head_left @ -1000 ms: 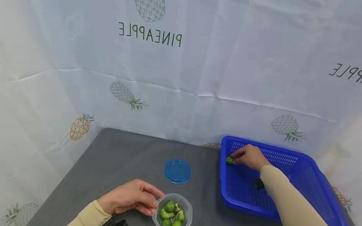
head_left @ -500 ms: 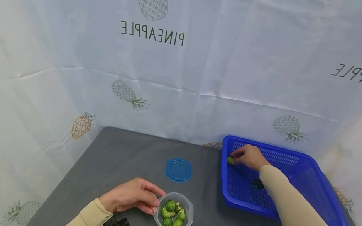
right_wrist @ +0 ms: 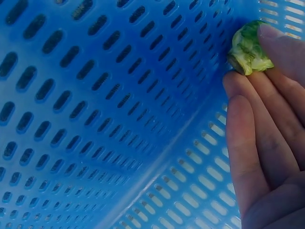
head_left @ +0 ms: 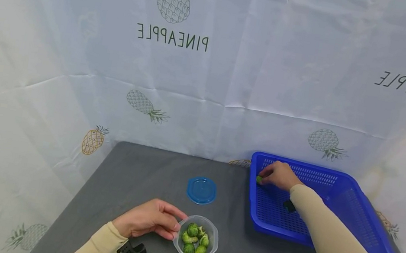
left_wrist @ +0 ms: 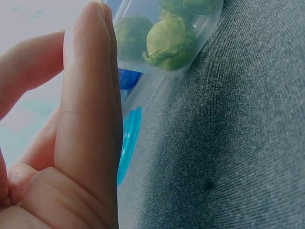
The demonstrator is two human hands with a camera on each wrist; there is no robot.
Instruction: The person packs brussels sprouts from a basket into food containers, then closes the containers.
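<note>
In the head view, my left hand (head_left: 151,220) pinches the left rim of a small clear plastic tub (head_left: 214,244) standing on the table. Several green Brussels sprouts (head_left: 189,249) lie inside it; the left wrist view shows some sprouts (left_wrist: 171,44) through its wall. Over at the right, my right hand (head_left: 278,175) reaches into a blue perforated basket (head_left: 255,228). Its thumb and fingers pinch one Brussels sprout (right_wrist: 249,47) close to the basket's left wall. In the head view the fingers partly cover that sprout.
A round blue lid (head_left: 201,190) lies on the dark grey table (head_left: 133,173) behind the tub. Behind the table hangs a white curtain (head_left: 210,75) printed with pineapples. The basket's raised rim surrounds the right hand, and the right forearm crosses its near edge.
The right fingers have closed further over the sprout, so less of it shows. The left hand and the tub stay in place; the whole head view has shifted slightly.
</note>
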